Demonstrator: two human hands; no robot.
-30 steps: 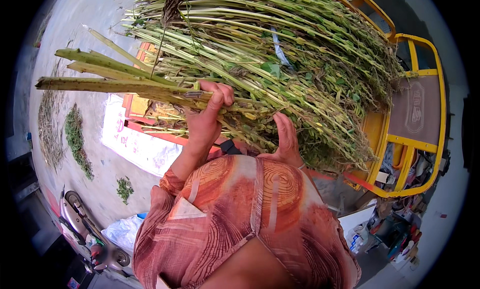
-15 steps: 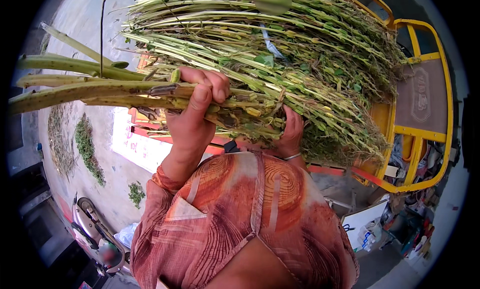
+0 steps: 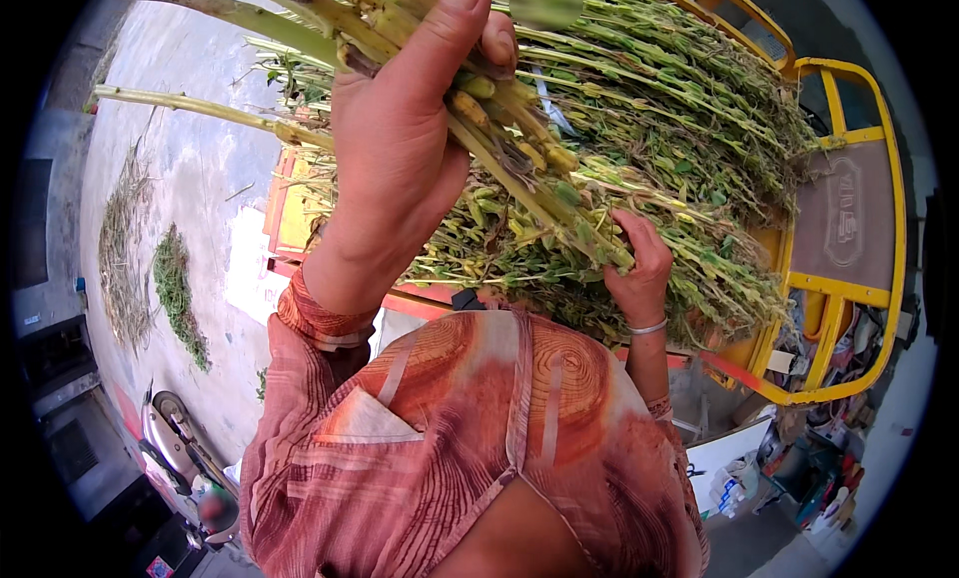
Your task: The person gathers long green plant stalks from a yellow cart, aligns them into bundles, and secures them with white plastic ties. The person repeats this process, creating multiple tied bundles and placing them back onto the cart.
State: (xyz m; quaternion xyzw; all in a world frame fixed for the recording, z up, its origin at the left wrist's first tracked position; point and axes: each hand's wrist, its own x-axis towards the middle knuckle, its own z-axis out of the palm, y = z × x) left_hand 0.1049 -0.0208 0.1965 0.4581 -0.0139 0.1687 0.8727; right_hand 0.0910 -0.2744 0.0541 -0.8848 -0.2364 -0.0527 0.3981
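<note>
My left hand is raised and wrapped round a bundle of thick green-yellow sesame stalks with pods. The bundle's bare, cut ends point up and left; its podded part slants down to the right. At that lower end my right hand, wearing a thin bracelet, has its fingers curled round the stems. Below and behind the bundle lies a big heap of similar stalks, stacked on a yellow cart. A single pale stalk sticks out to the left behind my left wrist.
The cart's yellow rail with a brown panel rises at the right. Plant scraps and dry stems lie on the concrete at left. A parked scooter stands lower left; assorted goods crowd the lower right.
My left hand has lifted the bundle up, tilting its cut ends higher. My right hand has moved right and slightly down along the stalks, away from my body's middle.
</note>
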